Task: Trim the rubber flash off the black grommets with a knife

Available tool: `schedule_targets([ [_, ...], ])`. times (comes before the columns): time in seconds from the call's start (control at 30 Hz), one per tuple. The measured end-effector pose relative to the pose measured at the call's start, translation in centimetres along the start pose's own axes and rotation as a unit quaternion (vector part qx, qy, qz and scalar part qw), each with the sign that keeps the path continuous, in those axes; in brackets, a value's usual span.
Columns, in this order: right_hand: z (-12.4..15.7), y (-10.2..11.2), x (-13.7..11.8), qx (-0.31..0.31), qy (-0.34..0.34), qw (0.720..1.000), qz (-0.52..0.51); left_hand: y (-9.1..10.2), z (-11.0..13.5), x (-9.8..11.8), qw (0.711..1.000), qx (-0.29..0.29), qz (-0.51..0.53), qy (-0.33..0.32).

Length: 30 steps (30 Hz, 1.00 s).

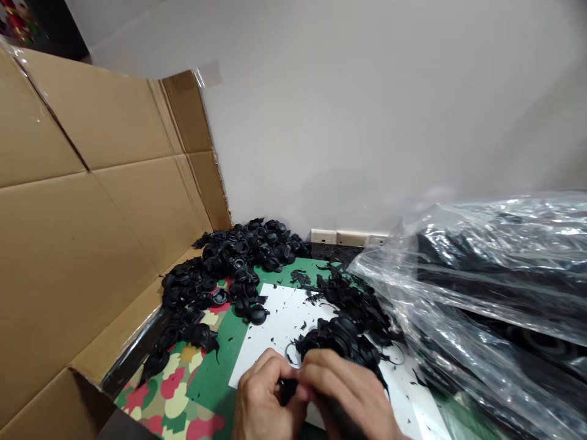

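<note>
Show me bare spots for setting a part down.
Free: white sheet between pile of black rubber parts and heap of black trimmings; green mat strip left of it. Crowded: beside clear plastic bag; near edge, where left hand and right hand pinch a small black part.

Black part [288,388] mostly hidden by fingers [271,368]; bag [495,275] cut off right

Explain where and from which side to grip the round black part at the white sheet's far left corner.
Probably pinch the round black part across its rim, fingers coming from above on the right: it lies flat, the pile crowds its left, and the white sheet to its right leaves room.
</note>
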State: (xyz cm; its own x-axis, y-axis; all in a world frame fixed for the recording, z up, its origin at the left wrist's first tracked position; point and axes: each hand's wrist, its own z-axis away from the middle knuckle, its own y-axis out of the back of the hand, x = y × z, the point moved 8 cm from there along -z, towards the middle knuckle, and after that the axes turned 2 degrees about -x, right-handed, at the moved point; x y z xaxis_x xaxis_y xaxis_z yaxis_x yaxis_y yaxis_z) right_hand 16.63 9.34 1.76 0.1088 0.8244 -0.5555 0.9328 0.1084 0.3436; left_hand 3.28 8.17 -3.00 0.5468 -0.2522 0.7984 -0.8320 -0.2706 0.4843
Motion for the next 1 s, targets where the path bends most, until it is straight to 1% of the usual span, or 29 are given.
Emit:
schedule_targets([
  [0.03, -0.1, 0.7, 0.3, 0.022, -0.003, 0.999, 0.034, 0.0, 0.1, 0.1, 1.000, 0.007, -0.001, 0.001],
  [0.1, -0.2, 2.7, 1.5, 0.099, -0.056, 0.992, 0.057, 0.1, 0.3, 0.2, 1.000, 0.026, -0.007, 0.000],
  [0.13, -0.1, 3.5, 2.2, 0.131, -0.083, 0.987, 0.051, 0.2, 0.3, 0.3, 0.999, 0.032, -0.009, -0.003],
  [0.2, 0.0, 4.3, 3.2, 0.166, -0.118, 0.979, 0.022, 0.3, 0.2, 0.5, 0.999, 0.038, -0.015, -0.007],
  [0.33, 0.5, 3.5, 4.4, 0.164, -0.169, 0.970, -0.055, 0.5, 0.0, 0.6, 0.999, 0.040, -0.020, -0.017],
  [0.5, 0.4, 2.2, 4.5, 0.127, -0.219, 0.958, -0.135, 0.6, -0.1, 0.6, 0.999, 0.036, -0.025, -0.019],
  [0.57, 0.3, 1.9, 4.7, 0.121, -0.244, 0.946, -0.176, 0.6, -0.1, 0.7, 0.998, 0.041, -0.026, -0.028],
  [0.67, 0.4, 1.8, 5.1, 0.141, -0.281, 0.920, -0.232, 0.9, -0.3, 0.9, 0.997, 0.056, -0.025, -0.047],
  [0.73, 0.6, 1.8, 5.6, 0.156, -0.300, 0.907, -0.252, 1.0, -0.4, 1.1, 0.996, 0.063, -0.027, -0.064],
  [0.83, 0.8, 1.3, 6.1, 0.150, -0.328, 0.891, -0.275, 1.1, -0.4, 1.6, 0.993, 0.064, -0.037, -0.089],
  [1.0, 0.6, 0.6, 5.9, 0.126, -0.348, 0.882, -0.291, 1.6, -0.2, 2.7, 0.990, 0.059, -0.079, -0.102],
])
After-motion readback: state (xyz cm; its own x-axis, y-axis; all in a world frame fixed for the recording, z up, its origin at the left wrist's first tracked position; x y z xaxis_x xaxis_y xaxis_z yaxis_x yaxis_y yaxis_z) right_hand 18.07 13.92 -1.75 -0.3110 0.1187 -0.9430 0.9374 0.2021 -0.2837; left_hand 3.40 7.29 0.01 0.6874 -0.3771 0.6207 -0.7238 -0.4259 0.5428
